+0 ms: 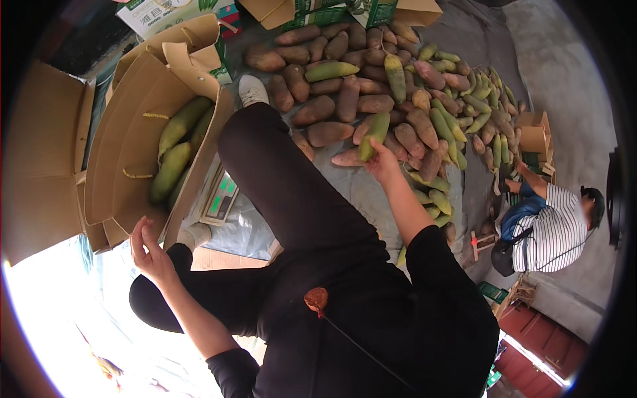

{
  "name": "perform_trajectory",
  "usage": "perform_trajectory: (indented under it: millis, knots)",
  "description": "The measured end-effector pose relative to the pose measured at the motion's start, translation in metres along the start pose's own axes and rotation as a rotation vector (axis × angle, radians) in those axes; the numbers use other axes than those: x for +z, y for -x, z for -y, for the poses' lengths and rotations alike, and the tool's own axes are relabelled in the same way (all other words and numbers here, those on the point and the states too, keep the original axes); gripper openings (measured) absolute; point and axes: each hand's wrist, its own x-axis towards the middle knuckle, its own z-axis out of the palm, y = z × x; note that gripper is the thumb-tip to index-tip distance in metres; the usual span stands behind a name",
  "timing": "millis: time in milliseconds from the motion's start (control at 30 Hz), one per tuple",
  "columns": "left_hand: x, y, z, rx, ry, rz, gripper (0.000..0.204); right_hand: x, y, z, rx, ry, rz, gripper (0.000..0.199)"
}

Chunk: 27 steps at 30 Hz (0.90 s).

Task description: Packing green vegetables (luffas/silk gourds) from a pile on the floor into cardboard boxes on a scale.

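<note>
My right hand grips a green radish by its lower end, at the near edge of a large heap of roots. Beside the near side of an open cardboard box, my left hand is raised with its fingers apart and nothing in it. Several long green radishes lie inside that box. Part of a scale with a lit green display shows by the box's right side. The heap mixes reddish-brown roots with green radishes.
At the far right, another person in a striped top bends toward the heap, near a small cardboard box. More boxes stand along the far edge. A grey sheet covers the ground by my legs.
</note>
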Motion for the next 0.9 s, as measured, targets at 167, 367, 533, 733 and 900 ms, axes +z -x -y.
perform_trajectory:
  millis: [167, 367, 533, 733, 900]
  knots:
    - [0.008, 0.000, 0.000, -0.029, 0.021, 0.036, 0.019, -0.034, -0.037, 0.009, -0.130, 0.162, -0.158, 0.033]
    - [0.005, -0.001, -0.003, -0.025, -0.012, 0.027, 0.016, 0.022, -0.030, 0.034, -0.339, 0.494, -0.274, 0.031]
    - [-0.006, -0.006, 0.001, -0.042, -0.036, -0.099, 0.020, 0.056, -0.042, 0.035, -0.322, 0.563, -0.002, 0.034]
    - [-0.050, -0.033, -0.019, -0.495, 0.402, -0.231, 0.046, 0.141, -0.034, 0.085, -0.369, 0.724, 0.302, 0.030]
    - [-0.092, -0.056, 0.009, -0.799, 0.253, 0.058, 0.066, 0.245, 0.002, 0.109, -0.442, 0.849, 0.556, 0.030]
